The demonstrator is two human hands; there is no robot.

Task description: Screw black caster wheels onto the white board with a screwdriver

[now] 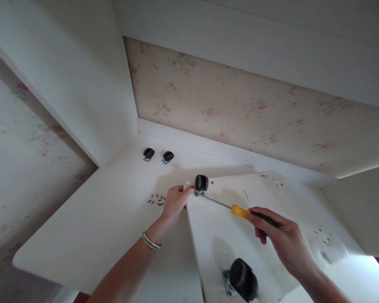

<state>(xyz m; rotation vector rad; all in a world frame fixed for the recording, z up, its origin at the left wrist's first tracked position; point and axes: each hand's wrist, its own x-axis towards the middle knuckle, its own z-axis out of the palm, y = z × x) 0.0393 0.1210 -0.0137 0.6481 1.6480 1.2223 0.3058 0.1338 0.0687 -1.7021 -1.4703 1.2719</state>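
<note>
My right hand (276, 231) is wrapped round the handle of a screwdriver (240, 211) with a yellow and black grip. Its metal shaft points left, and the tip meets the mounting plate of a black caster (201, 182) at the far left corner of a white panel (227, 235). At that same corner, my left hand (176, 202) grips the panel's edge with thumb and fingers close to the caster plate. Whether a screw sits under the tip is too small to tell. A second caster (244, 280) stands on the panel's near end, wheel up.
Two loose casters, a left one (148, 153) and a right one (168, 156), lie on the white desk (91, 219). Several dark screws (157, 199) are scattered beside my left hand. An L-shaped hex key (246, 195) rests on the panel. White boards and a flowered wall enclose the desk.
</note>
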